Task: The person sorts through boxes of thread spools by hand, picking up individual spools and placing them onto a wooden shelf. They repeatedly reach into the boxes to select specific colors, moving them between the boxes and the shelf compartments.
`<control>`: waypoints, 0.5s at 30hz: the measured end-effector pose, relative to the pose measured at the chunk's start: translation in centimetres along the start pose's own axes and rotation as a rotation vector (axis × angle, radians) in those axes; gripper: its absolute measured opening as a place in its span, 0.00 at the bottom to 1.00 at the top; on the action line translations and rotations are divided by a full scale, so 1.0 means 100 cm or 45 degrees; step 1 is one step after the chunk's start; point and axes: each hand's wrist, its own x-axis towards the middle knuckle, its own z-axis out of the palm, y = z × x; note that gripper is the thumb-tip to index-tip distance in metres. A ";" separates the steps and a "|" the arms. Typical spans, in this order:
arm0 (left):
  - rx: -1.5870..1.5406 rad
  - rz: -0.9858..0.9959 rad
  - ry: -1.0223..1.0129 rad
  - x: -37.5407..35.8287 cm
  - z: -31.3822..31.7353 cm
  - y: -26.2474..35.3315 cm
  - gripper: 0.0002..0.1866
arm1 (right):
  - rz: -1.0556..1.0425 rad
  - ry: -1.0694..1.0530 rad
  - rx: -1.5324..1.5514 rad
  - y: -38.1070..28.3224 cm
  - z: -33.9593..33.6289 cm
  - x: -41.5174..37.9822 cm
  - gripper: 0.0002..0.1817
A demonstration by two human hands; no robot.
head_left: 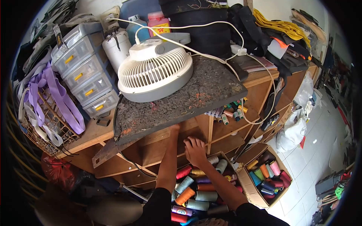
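Observation:
My left hand (174, 128) reaches up under the front edge of a dark, worn board (211, 86), into a wooden shelf unit (151, 137). The board hides its fingers. Beside it, my right hand (195, 151) is at the shelf's front, back of the hand toward me, fingers bent and slightly apart; I see nothing held in it. Below my forearms, a cardboard box (224, 155) is full of thread cones in many colours, among them an orange cone (185, 196). Small thread spools (225, 119) lie in the compartment right of my hands.
A white fan (155, 67) rests on the board, its cable (211, 23) looping rightward. Drawers (89, 75) and a wicker basket (49, 116) with purple straps stand left. Another cardboard box (250, 190) of cones sits on the tiled floor (301, 169), near white plastic bags (294, 130).

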 end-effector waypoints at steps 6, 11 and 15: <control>0.144 0.083 0.007 0.003 0.006 -0.028 0.18 | -0.019 0.054 -0.009 0.000 -0.001 0.001 0.16; 0.239 -0.030 0.080 -0.016 -0.021 0.019 0.29 | -0.018 0.062 0.019 0.003 0.003 0.000 0.16; 0.048 -0.198 0.053 -0.067 -0.064 0.109 0.31 | -0.023 0.050 0.047 0.006 0.007 -0.002 0.17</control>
